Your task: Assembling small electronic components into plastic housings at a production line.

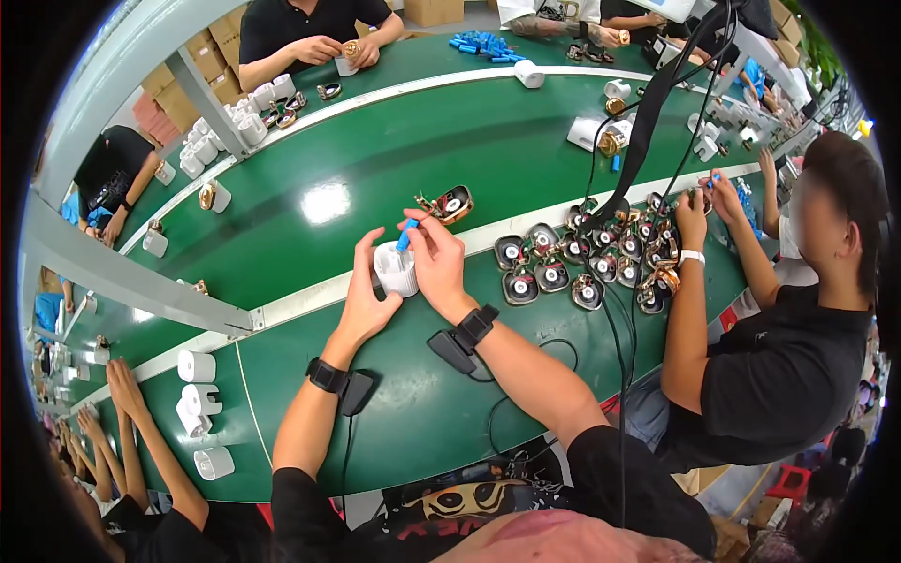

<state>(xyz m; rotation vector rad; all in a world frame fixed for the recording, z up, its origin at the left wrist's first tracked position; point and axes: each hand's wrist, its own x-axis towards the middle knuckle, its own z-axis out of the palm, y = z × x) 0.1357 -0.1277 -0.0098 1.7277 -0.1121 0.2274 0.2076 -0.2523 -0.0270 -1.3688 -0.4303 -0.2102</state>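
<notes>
My left hand is wrapped round the side of a white plastic housing, whose open top faces up. Between the fingers of my right hand is a blue cylindrical battery, tilted with its lower end at the housing's opening. Just beyond those fingers is a speaker unit with a gold rim and a black cone; thin wires show beside it. Whether the battery touches the inside of the housing cannot be made out. Each wrist wears a black strap with a small black box.
Many speaker units lie on the green bench to my right, with black cables hanging across them. White housings stand to my left. Ahead runs a green conveyor with a pale edge. A co-worker sits close on the right.
</notes>
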